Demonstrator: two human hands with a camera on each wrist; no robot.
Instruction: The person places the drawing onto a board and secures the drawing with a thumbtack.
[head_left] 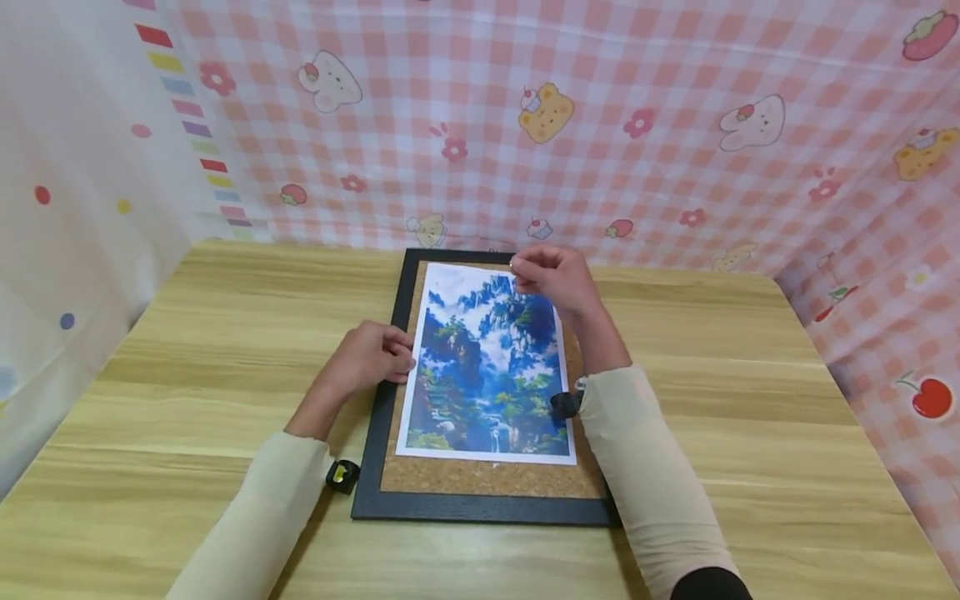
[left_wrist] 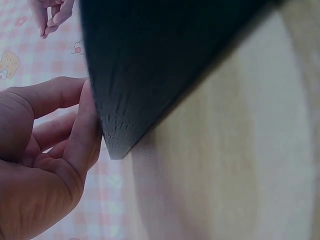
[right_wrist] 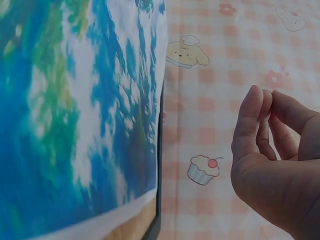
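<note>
A black-framed cork board (head_left: 480,482) lies on the table, bearing a blue and green landscape print (head_left: 483,367) with a white border. My left hand (head_left: 375,357) is at the board's left side, its fingertips by the print's left edge. The left wrist view shows those bent fingers (left_wrist: 87,120) behind the dark frame, which hides what the tips touch. Above the print's top right part, my right hand (head_left: 558,279) pinches a tiny pale thing (head_left: 512,264), too small to identify. In the right wrist view this hand (right_wrist: 280,150) is apart from the print.
A wood-grain table (head_left: 750,417) carries the board. Pink checked cloth (head_left: 480,117) with cartoon figures hangs behind and at the right. White dotted cloth (head_left: 82,208) hangs at the left. Black wrist cameras (head_left: 342,476) sit close to the frame.
</note>
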